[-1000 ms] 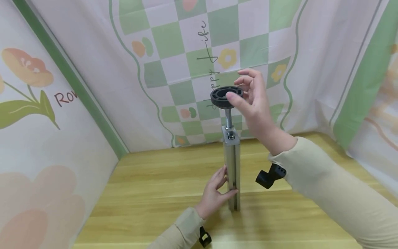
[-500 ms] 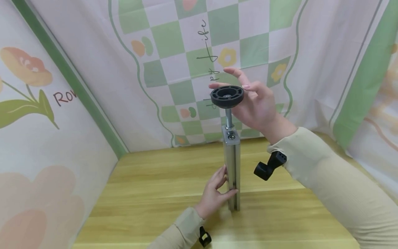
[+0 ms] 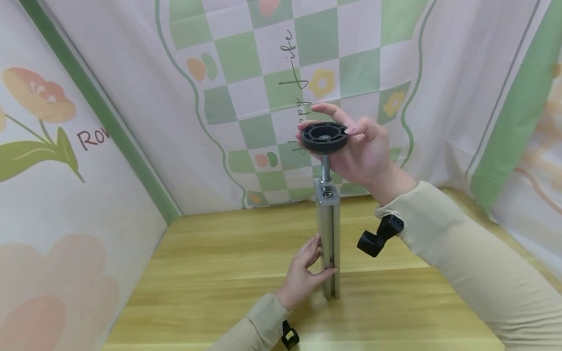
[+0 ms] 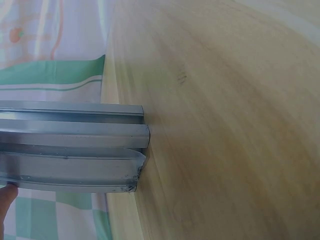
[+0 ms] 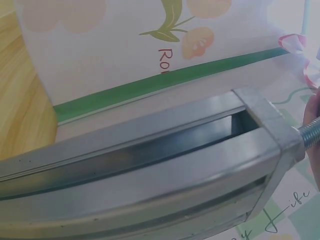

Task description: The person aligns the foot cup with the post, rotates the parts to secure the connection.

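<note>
An aluminium profile (image 3: 328,234) stands upright on the table, its lower end (image 4: 120,170) right at the wood in the left wrist view. A metal end plate (image 3: 327,194) caps its top, with a bolt head in it. From the plate rises a threaded rod (image 3: 325,168) bearing a black round levelling foot (image 3: 324,144), ribbed side up. My left hand (image 3: 300,278) grips the profile low down, thumb across the near side. My right hand (image 3: 362,151) is behind the foot and holds its rim, fingertips at the left and right edges; one finger stands raised behind it.
The wooden table (image 3: 210,263) spreads around the profile. A printed curtain (image 3: 246,97) hangs behind it, and another patterned panel (image 3: 66,204) closes the left side. Black mounts (image 3: 375,239) sit on both wrists.
My right hand has turned from thumb over the foot's near rim to palm behind it, then closed its fingers on the rim. The foot has shifted slightly right. My left hand stays put.
</note>
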